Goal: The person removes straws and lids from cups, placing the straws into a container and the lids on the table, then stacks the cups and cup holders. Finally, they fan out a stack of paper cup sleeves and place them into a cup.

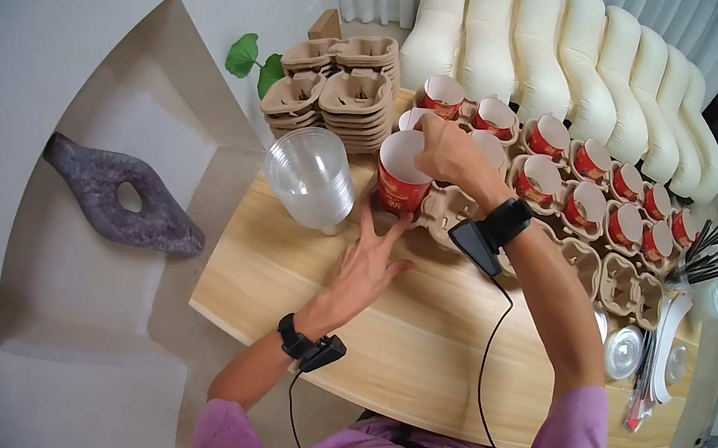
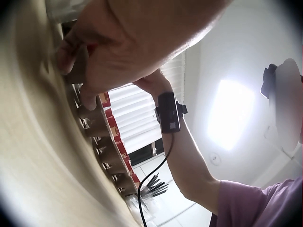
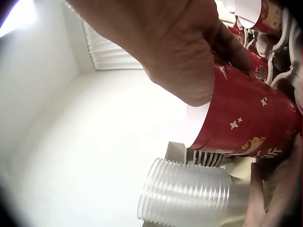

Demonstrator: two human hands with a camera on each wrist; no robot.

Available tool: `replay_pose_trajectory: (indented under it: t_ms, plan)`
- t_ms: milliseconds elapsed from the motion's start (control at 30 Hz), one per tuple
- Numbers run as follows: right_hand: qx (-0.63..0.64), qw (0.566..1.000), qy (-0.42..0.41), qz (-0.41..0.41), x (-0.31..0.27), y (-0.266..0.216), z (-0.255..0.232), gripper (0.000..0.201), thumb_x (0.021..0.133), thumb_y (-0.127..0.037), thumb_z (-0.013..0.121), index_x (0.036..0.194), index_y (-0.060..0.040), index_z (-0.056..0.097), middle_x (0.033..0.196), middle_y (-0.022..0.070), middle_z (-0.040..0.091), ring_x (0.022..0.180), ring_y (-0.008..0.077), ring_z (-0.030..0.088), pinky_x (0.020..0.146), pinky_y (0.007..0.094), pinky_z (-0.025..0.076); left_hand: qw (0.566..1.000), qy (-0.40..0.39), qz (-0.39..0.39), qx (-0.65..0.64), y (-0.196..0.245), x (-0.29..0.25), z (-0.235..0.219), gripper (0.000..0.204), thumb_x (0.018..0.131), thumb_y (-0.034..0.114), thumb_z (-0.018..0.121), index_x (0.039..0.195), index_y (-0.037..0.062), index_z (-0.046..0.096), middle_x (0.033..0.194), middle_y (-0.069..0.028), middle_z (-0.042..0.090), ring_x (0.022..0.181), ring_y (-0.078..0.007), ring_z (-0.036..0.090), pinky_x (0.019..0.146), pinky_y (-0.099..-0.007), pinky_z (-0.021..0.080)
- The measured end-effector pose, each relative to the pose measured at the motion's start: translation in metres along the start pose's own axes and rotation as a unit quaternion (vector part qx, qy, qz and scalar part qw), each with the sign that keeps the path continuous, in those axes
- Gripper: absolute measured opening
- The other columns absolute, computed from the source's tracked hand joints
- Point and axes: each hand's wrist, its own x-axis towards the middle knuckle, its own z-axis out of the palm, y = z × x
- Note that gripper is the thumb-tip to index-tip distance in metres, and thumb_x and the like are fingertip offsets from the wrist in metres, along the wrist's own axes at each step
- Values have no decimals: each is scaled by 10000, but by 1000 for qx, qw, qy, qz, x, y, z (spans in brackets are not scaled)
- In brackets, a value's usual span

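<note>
A tall red paper cup, white inside, stands at the near left end of the cup carriers. My right hand grips its upper rim from the right; in the right wrist view the fingers of that hand bend over the side of the red cup. My left hand has its fingers spread and fairly straight, with fingertips at the cup's base. Seen by the left wrist camera, the left hand hides most of the cup. Clear plastic cups lie nested just left of the red cup.
Brown carriers in rows hold several red cups. Stacked carriers stand at the back left. Black straws, clear lids and white strips are at the right of the wooden table. Behind it is a cream sofa.
</note>
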Motion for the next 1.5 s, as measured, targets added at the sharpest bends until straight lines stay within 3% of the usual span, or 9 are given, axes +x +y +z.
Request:
replay_pose_trajectory:
  t_ms: [200, 533, 733, 933, 1167, 1233, 1333, 1433, 1500]
  plan:
    - [13, 996, -80, 22, 15, 17, 20, 345, 734, -161, 593, 991, 63, 646, 981, 312, 664, 927, 445, 663, 819, 479, 538, 1000, 0, -9, 3, 0, -1, 2, 677, 869, 187, 709, 1478, 212, 414, 1546, -373, 46, 1100, -566, 546, 892, -514, 509]
    - [-27, 995, -88, 24, 11, 12, 23, 326, 749, -159, 577, 984, 61, 634, 952, 298, 669, 931, 453, 656, 819, 480, 534, 1000, 8, -9, 23, 1, 0, 4, 677, 854, 126, 712, 1462, 217, 429, 1536, -379, 66, 1087, -573, 548, 874, -524, 518]
    - [20, 997, -55, 40, 4, 3, 9, 332, 731, -131, 581, 988, 72, 635, 929, 313, 665, 920, 451, 658, 801, 484, 532, 995, 30, 26, 87, -2, -1, 7, 628, 877, 135, 694, 1447, 167, 430, 1503, -407, 91, 934, -536, 615, 819, -529, 540]
    - [12, 997, -64, 42, 2, -6, -9, 301, 714, -91, 564, 939, 83, 661, 918, 314, 669, 880, 453, 670, 781, 473, 538, 996, 11, 0, 84, 11, 1, 2, 593, 878, 123, 685, 1422, 128, 449, 1483, -414, 123, 953, -547, 606, 830, -538, 533]
    - [48, 997, 51, -11, -26, -20, -63, 436, 690, -58, 592, 1093, 94, 658, 882, 309, 667, 863, 436, 669, 800, 448, 531, 996, 28, 8, 84, 13, -1, 2, 601, 862, 136, 706, 1404, 77, 453, 1494, -366, 178, 951, -544, 611, 812, -543, 534]
    - [39, 998, 46, 11, -48, -27, -85, 454, 697, -53, 599, 1126, 85, 656, 888, 308, 670, 867, 435, 671, 811, 443, 531, 994, 71, 33, 79, 11, -4, 2, 672, 851, 125, 709, 1440, 66, 392, 1478, -319, 283, 1129, -504, 543, 879, -505, 507]
    - [18, 999, 34, 11, -91, -35, -110, 418, 732, -22, 597, 1137, 67, 650, 888, 301, 676, 830, 422, 676, 783, 426, 539, 989, 136, 56, 36, 13, -9, -3, 707, 869, 140, 701, 1466, 32, 339, 1472, -265, 337, 1084, -400, 595, 843, -442, 532]
    - [14, 998, -30, 60, -136, -27, -112, 362, 736, -19, 603, 1083, 70, 656, 873, 285, 668, 802, 414, 673, 756, 417, 541, 984, 19, -3, -177, 48, -18, -25, 685, 917, 157, 667, 1477, -3, 307, 1458, -215, 384, 1024, -270, 606, 823, -365, 535]
    - [29, 998, -41, 24, -166, -8, -100, 323, 727, -17, 606, 1035, 68, 657, 866, 269, 671, 790, 416, 671, 724, 427, 542, 975, -10, 27, -220, 47, -17, -15, 665, 949, 196, 639, 1483, -5, 296, 1448, -202, 403, 999, -230, 598, 816, -340, 530]
